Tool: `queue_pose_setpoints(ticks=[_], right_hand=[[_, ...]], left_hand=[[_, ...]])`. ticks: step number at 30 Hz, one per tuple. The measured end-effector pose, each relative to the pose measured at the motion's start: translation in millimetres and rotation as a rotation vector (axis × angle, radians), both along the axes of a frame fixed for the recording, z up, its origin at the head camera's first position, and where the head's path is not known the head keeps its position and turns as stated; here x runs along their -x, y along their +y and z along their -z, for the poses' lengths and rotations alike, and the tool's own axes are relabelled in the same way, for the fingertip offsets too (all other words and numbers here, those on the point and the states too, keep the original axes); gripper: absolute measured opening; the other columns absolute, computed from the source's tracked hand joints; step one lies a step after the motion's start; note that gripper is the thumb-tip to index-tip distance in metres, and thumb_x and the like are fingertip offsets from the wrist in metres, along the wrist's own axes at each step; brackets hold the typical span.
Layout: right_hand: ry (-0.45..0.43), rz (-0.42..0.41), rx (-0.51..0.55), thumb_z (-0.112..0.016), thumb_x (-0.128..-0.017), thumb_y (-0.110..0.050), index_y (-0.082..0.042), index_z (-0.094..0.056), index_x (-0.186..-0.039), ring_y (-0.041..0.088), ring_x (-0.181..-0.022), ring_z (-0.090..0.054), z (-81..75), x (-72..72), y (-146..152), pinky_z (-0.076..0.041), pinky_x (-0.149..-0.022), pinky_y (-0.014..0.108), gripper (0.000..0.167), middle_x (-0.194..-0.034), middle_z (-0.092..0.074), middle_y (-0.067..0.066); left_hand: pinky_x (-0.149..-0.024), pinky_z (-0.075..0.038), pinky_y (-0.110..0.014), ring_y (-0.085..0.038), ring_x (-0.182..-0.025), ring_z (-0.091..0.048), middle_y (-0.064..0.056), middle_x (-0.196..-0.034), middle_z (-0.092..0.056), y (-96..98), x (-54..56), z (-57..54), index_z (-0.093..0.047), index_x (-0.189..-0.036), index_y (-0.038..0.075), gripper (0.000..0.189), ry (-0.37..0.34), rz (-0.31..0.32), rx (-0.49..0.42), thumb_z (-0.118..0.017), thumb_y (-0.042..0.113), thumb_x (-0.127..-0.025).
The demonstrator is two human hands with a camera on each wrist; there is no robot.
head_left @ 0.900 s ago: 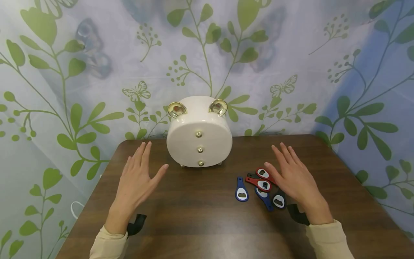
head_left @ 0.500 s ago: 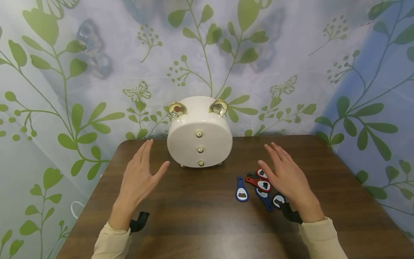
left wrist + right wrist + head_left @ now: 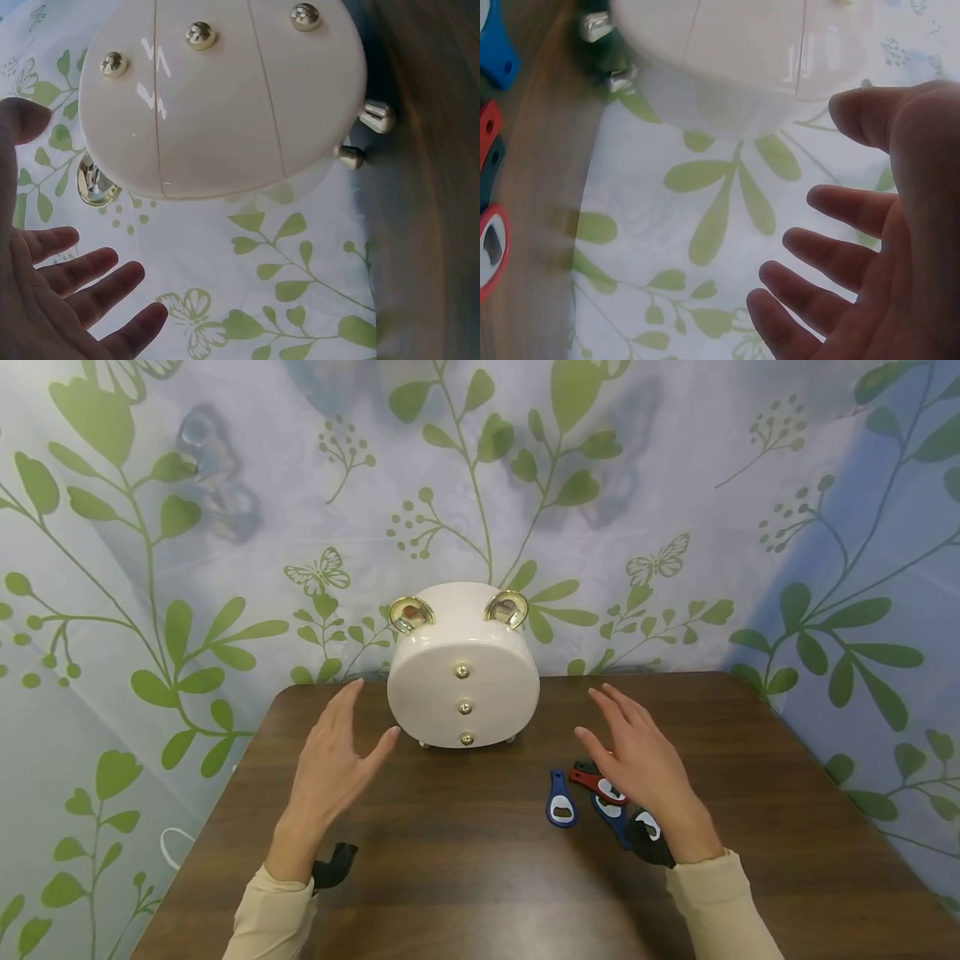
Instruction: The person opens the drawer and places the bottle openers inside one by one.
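The left hand point(image 3: 326, 777) is spread wide, thumb well apart from the gently bent fingers, with nothing in its grasp; its palm faces inward. The right hand point(image 3: 641, 760) mirrors it, thumb and fingers apart, also holding nothing. Between them, farther back on the brown wood-grain table point(image 3: 465, 877), stands the glossy cream-white rounded box point(image 3: 427, 702) with three round gold knobs, two gold ears and small feet. Both hands are clear of it, the left thumb being nearer its side. The right hand hangs over a loose group of flat bottle openers and partly hides them: a red one with a white oval point(image 3: 587, 779) crosses a blue one point(image 3: 621, 831). Another blue opener with a white oval point(image 3: 557, 783) lies apart, just beside them.
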State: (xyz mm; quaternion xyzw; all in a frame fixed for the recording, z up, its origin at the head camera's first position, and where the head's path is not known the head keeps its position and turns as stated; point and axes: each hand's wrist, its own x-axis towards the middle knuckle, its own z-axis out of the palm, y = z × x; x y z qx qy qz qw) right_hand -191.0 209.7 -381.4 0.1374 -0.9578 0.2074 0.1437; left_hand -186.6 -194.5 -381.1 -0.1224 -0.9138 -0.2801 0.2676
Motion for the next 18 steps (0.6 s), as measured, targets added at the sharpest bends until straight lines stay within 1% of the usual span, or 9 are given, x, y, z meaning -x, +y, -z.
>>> queue_pose_setpoints(ticks=[4,7,12,18], right_hand=[[0.049,-0.019,0.027,-0.062,-0.103,-0.039,-0.007,-0.044,-0.155,0.045,-0.147,-0.036,-1.4,2.8,-10,-0.038,-0.109,0.069,0.064,-0.163,-0.036,0.020],[0.079,-0.037,0.046,-0.063,-0.103,-0.039,-0.007,-0.046,-0.154,0.044,-0.146,-0.037,-2.4,4.6,-18,-0.040,-0.108,0.068,0.062,-0.161,-0.038,0.019],[0.111,-0.049,0.077,-0.067,-0.101,-0.037,-0.009,-0.048,-0.152,0.042,-0.146,-0.038,-4.1,7.3,-29,-0.040,-0.110,0.066,0.062,-0.160,-0.041,0.018],[0.148,-0.071,0.129,-0.070,-0.099,-0.034,-0.009,-0.053,-0.148,0.040,-0.143,-0.041,-10.0,10.9,-47,-0.042,-0.109,0.064,0.058,-0.157,-0.045,0.017]], left_hand=[[-0.110,-0.040,-0.065,-0.041,-0.143,-0.044,-0.020,-0.157,-0.045,3.9,2.6,-1.5,-0.037,-0.157,0.004,0.078,0.043,0.014,-0.016,-0.074,0.030,-0.094],[-0.109,-0.041,-0.063,-0.041,-0.142,-0.045,-0.020,-0.156,-0.046,7.2,4.6,-2.6,-0.038,-0.156,0.002,0.076,0.067,0.032,-0.028,-0.075,0.024,-0.093],[-0.109,-0.043,-0.062,-0.040,-0.143,-0.045,-0.019,-0.156,-0.046,12.2,7.1,-6.4,-0.038,-0.157,0.004,0.076,0.074,0.057,-0.040,-0.075,0.025,-0.094],[-0.108,-0.044,-0.061,-0.038,-0.143,-0.045,-0.020,-0.155,-0.046,12.5,8.0,-9.8,-0.038,-0.156,0.003,0.078,0.095,0.056,-0.061,-0.077,0.022,-0.092]])
